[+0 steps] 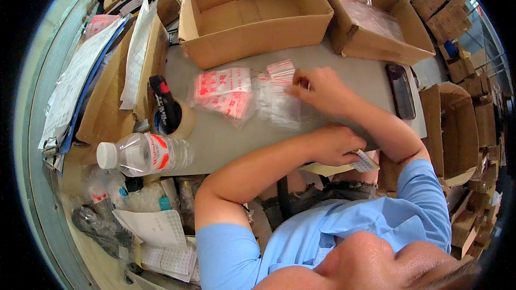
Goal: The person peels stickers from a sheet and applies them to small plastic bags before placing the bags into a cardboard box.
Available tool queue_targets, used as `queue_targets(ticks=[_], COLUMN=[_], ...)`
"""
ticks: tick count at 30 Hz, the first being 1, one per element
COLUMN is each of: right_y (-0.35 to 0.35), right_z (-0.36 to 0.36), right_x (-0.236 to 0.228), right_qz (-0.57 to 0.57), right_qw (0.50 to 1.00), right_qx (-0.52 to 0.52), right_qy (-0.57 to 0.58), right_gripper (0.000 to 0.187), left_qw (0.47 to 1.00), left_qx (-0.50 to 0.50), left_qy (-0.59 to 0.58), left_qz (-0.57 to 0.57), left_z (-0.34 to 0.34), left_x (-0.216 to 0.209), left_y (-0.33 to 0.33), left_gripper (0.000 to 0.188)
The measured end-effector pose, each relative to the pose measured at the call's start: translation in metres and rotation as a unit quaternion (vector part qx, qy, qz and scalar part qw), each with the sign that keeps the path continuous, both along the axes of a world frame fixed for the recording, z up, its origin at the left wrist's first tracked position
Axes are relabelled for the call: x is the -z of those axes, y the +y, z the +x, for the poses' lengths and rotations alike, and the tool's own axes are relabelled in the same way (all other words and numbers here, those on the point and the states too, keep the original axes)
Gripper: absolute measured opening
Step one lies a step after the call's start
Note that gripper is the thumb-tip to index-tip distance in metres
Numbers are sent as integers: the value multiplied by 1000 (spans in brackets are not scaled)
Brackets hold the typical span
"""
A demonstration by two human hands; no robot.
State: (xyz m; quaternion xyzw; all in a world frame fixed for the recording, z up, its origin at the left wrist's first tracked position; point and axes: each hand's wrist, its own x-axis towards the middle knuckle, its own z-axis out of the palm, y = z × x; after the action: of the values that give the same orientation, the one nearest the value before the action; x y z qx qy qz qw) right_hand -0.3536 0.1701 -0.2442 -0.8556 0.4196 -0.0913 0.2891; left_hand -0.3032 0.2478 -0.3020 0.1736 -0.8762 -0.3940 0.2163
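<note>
My left hand is closed around a small sheet of printed labels with a pale yellow backing, held at the table's front edge. My right hand is slightly blurred, its fingers curled at the right side of a loose pile of clear zip bags with red stripes at their tops. Whether its fingertips have hold of a bag does not show. Left of that pile lie clear bags with red print, fanned over each other on the grey table.
Behind the bags stand an open cardboard box and another box holding clear bags. A phone lies right. Left are a plastic bottle, a tape roll, a black marker and papers. Cartons stack beyond.
</note>
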Motion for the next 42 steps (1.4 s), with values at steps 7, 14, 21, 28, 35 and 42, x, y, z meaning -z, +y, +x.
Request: queue_targets(ticks=[7, 14, 21, 28, 35, 42], right_y=[-29, -55, -58, -60, -55, -46], right_z=[13, -14, -58, -71, -74, -62], right_x=[40, 42, 34, 36, 23, 33], right_qz=[-170, 35, -32, 66, 129, -137], right_qw=[979, 985, 999, 990, 965, 975], right_qx=[-110, -89, -5, -44, -29, -34], right_qy=[24, -146, -31, -119, -228, -169], right_gripper=[29, 36, 46, 42, 30, 12], left_qw=[999, 999, 991, 992, 993, 990], left_qx=[-13, -34, -121, -124, -122, -142], left_qy=[38, 41, 31, -1, 0, 8], left_qz=[-9, 1, -49, 1, 1, -7], left_z=[1, 4, 5, 5, 5, 2], left_x=[-1, 0, -4, -1, 1, 4], left_y=[-2, -8, -11, -16, -14, -12], left_gripper=[22, 22, 17, 17, 19, 17])
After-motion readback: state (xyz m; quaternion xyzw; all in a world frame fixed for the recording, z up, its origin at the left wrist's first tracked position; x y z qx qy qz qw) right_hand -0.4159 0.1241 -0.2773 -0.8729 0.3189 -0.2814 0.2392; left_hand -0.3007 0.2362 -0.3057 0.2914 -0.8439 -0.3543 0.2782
